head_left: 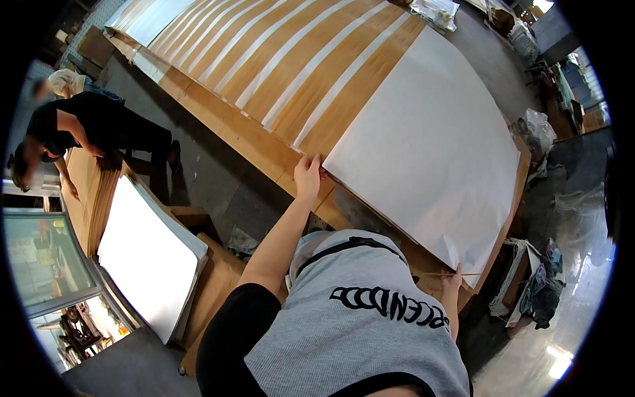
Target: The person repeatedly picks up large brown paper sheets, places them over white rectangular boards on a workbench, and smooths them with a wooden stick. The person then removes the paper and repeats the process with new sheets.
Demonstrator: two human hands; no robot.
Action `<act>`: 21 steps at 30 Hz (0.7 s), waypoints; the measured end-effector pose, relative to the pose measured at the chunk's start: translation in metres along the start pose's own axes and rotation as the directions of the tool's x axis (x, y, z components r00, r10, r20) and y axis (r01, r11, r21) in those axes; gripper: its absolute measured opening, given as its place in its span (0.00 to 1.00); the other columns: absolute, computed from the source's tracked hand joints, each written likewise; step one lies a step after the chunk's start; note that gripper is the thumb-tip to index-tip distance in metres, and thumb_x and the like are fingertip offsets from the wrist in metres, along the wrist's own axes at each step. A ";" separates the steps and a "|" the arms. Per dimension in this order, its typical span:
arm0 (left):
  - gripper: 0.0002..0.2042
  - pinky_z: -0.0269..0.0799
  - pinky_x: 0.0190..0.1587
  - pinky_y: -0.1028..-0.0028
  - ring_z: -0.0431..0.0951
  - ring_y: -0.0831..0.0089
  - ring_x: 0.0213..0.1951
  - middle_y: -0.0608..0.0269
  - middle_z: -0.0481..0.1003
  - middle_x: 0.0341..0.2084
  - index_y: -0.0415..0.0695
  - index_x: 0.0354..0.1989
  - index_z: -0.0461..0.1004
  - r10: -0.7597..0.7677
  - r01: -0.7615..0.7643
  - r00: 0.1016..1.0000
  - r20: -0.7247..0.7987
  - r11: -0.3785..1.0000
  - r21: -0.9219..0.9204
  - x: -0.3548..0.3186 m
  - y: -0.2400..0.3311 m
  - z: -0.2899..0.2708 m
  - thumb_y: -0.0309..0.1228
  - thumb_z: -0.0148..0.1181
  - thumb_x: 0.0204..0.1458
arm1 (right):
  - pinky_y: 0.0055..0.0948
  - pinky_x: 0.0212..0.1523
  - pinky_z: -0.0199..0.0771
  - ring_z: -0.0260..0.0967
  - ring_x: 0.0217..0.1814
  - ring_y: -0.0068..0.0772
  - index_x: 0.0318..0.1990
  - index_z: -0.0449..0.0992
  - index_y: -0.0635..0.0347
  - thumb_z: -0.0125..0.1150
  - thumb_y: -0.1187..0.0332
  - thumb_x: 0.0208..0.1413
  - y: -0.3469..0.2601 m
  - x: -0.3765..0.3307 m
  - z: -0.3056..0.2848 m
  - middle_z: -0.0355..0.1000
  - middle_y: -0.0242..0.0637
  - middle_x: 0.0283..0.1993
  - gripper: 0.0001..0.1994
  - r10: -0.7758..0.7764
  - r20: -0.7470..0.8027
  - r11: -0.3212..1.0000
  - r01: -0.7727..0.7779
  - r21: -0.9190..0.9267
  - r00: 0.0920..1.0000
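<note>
Currently, I have the left hand (309, 176) at the near left corner of the large white sheet (423, 139), thumb and fingers drawn together in a pinch on its edge. My right hand (451, 279) is at the sheet's other near corner, its fingers up against the edge; from where I sit I cannot tell whether they grip it or only touch. A thin tan strip (433, 274) runs just beside those fingers, and the sheet is wrinkled there.

The sheet lies spread on the table (261, 137), over the right end of a row of brown panels (311, 73) that alternate with white strips (357, 63); the row reaches away to the sheet's left.

Well left of the sheet I see a stack of white sheets (149, 255) and, next to it, a pile of brown boards (109, 185), over which a co-worker in dark clothes (102, 122) bends. Right of the sheet are a clear plastic bag (539, 129) and, nearer me, a dark crumpled bundle (546, 288).
</note>
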State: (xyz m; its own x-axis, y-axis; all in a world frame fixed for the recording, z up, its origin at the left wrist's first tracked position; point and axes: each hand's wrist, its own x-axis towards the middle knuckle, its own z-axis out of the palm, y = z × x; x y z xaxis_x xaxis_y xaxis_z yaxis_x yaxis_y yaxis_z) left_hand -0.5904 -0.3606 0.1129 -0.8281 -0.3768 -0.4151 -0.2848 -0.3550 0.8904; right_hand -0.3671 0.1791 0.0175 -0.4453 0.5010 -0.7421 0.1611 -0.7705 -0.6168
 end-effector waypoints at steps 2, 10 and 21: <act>0.08 0.66 0.22 0.75 0.70 0.72 0.21 0.61 0.69 0.19 0.39 0.25 0.65 0.085 -0.066 0.992 -0.093 0.978 0.197 -0.001 0.002 -0.001 0.31 0.54 0.48 | 0.39 0.42 0.67 0.64 0.44 0.36 0.46 0.67 0.56 0.50 0.57 0.54 0.002 0.004 -0.003 0.68 0.34 0.44 0.16 -0.004 0.023 1.000 0.004 0.000 1.000; 0.16 0.60 0.44 0.63 0.62 0.57 0.46 0.55 0.62 0.45 0.45 0.39 0.68 0.705 -0.603 0.610 0.361 0.118 0.789 -0.028 0.059 0.014 0.23 0.58 0.38 | 0.39 0.46 0.65 0.62 0.47 0.36 0.49 0.64 0.56 0.51 0.57 0.54 0.006 0.004 -0.007 0.65 0.35 0.46 0.18 -0.041 -0.033 0.999 0.041 0.004 0.999; 0.18 0.62 0.49 0.66 0.60 0.57 0.50 0.60 0.63 0.49 0.47 0.42 0.71 0.643 -0.735 0.595 0.482 0.195 0.649 -0.002 0.042 -0.002 0.17 0.54 0.39 | 0.38 0.42 0.66 0.61 0.46 0.37 0.50 0.63 0.56 0.52 0.58 0.53 0.009 0.003 -0.001 0.64 0.35 0.47 0.19 -0.046 -0.010 0.994 0.046 0.097 0.999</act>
State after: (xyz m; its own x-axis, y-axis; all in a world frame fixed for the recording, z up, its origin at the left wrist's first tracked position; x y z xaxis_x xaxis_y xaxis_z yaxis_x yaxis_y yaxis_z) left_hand -0.5997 -0.3765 0.1511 -0.9089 -0.0403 0.4152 0.2402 0.7633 0.5998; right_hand -0.3660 0.1737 0.0094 -0.4429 0.5397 -0.7159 0.0542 -0.7809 -0.6223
